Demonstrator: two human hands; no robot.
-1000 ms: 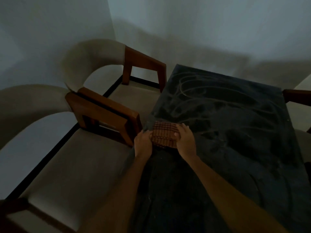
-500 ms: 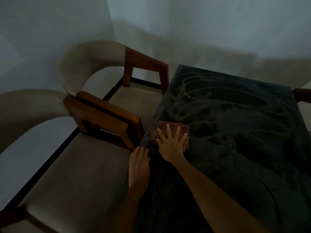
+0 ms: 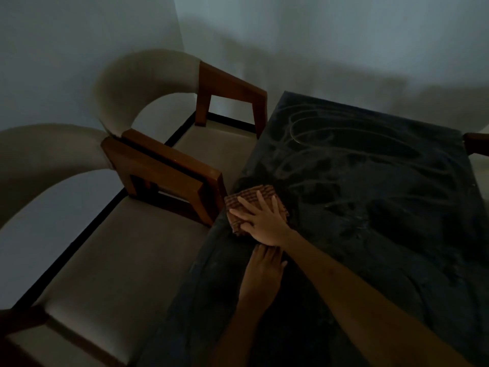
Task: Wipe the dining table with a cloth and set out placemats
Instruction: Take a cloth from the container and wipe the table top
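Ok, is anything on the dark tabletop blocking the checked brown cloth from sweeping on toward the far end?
Nothing visible does. The right hand presses flat on the checked brown cloth at the left edge of the dark dusty tabletop; only dust streaks lie ahead. The left hand rests on the tabletop behind it, nearer the person.

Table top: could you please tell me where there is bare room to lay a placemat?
The table is bare beyond and right of the cloth. It is crowded only at its left edge, around the right hand and left hand.
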